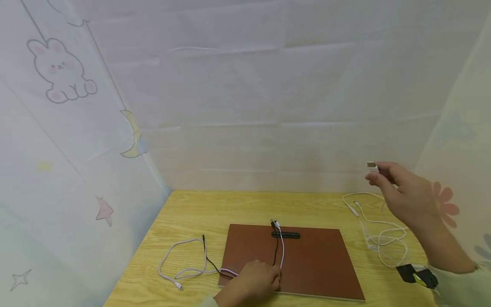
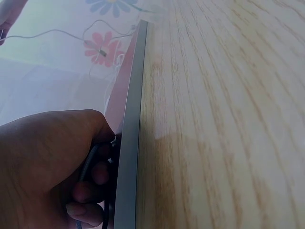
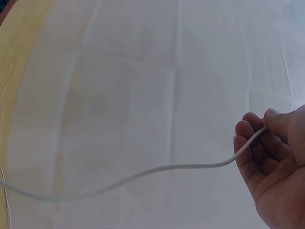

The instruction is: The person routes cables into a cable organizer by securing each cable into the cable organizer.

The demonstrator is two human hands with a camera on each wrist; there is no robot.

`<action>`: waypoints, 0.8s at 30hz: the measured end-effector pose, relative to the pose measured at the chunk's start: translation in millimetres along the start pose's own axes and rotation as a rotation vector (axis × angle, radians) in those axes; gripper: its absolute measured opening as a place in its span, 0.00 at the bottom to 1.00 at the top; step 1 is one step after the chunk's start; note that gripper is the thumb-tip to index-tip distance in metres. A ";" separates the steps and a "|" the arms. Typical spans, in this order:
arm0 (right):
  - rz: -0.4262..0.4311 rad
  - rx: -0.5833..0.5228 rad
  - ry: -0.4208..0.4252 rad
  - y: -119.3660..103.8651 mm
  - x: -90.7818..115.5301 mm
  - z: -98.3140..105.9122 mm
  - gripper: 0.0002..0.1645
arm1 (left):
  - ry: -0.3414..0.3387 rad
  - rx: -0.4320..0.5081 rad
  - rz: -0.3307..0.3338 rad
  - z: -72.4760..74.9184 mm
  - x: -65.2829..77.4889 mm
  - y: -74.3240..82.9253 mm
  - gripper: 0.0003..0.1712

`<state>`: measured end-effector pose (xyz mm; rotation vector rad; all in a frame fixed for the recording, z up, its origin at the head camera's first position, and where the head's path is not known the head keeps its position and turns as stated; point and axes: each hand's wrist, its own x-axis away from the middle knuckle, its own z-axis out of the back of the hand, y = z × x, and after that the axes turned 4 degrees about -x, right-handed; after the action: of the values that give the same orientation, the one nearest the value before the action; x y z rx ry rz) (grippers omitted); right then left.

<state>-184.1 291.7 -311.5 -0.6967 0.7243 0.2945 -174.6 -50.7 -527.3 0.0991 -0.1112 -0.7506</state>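
head view: a brown rectangular board with a pale edge [image 1: 318, 264] lies on the yellow wood-grain bench [image 1: 192, 209]. a short black bar-shaped cable holder [image 1: 289, 235] sits near its far edge. a thin black cable [image 1: 276, 249] and a thin white cable [image 1: 283, 247] run from their plugs at that holder down to the left hand [image 1: 256, 279], which is low over the board's near edge. at left, a looped white cord [image 1: 188, 241] lies on the bench and reaches onto the board, up to the same hand. the right hand [image 1: 408, 194] is raised above the right side of the bench — its grip pinches a white plug with a flat metal end [image 1: 372, 167]. a tangled white lead [image 1: 399, 226] lies below, near a black object with a yellow mark [image 1: 416, 276].

left wrist view: the left grip is clenched, fingers curled round the black cable, just beside the board's edge. whether the white cable is also grasped cannot be told here.

right wrist view: a white wire [image 3: 190, 166] passes between thumb and fingers, then sags away in the air; the plug itself is hidden.
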 end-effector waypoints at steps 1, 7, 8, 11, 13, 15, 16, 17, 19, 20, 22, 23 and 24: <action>0.001 -0.009 -0.005 -1.7 -0.6 -1.3 0.13 | 0.003 -0.001 -0.001 -0.2 0.0 -0.2 0.13; -0.027 -0.031 -0.044 -12.8 -6.1 -7.8 0.13 | 0.017 -0.004 -0.005 -3.1 -0.4 -1.8 0.13; -0.019 -0.037 -0.045 -14.5 -7.2 -9.3 0.13 | 0.015 -0.002 -0.006 -3.4 -0.4 -2.0 0.13; 0.035 -0.048 -0.035 -19.1 -10.3 -14.7 0.12 | -0.005 0.016 -0.004 -2.8 0.0 -1.9 0.12; 0.064 -0.057 -0.027 -21.7 -11.9 -18.0 0.12 | -0.016 0.027 0.000 -2.0 0.1 -1.5 0.12; 0.078 -0.056 -0.022 -24.3 -13.3 -20.3 0.12 | -0.023 0.034 0.007 -1.3 -0.1 -1.2 0.11; 0.081 -0.056 -0.022 -25.8 -14.0 -21.2 0.12 | -0.025 0.036 0.010 -1.0 -0.4 -1.1 0.12; 0.088 -0.057 -0.021 -27.2 -14.6 -22.1 0.11 | -0.025 0.034 0.013 -1.2 -0.7 -1.1 0.12; 0.090 -0.068 -0.025 -29.7 -15.7 -23.4 0.11 | -0.024 0.031 0.020 -1.7 -1.4 -1.1 0.12; 0.099 -0.073 -0.023 -30.9 -16.2 -24.3 0.11 | -0.022 0.030 0.021 -2.0 -1.7 -1.2 0.12; 0.122 -0.075 -0.020 -33.1 -17.3 -26.2 0.11 | -0.021 0.027 0.024 -3.0 -2.2 -1.4 0.12; 0.134 -0.080 -0.017 -34.0 -17.6 -27.1 0.11 | -0.018 0.027 0.025 -3.6 -2.4 -1.5 0.11; 0.140 -0.091 -0.016 -34.5 -18.0 -28.2 0.11 | -0.018 0.028 0.025 -3.9 -2.4 -1.5 0.11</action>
<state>-194.9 247.0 -297.7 -0.7300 0.7497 0.4624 -176.8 -50.0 -531.5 0.1174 -0.1395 -0.7248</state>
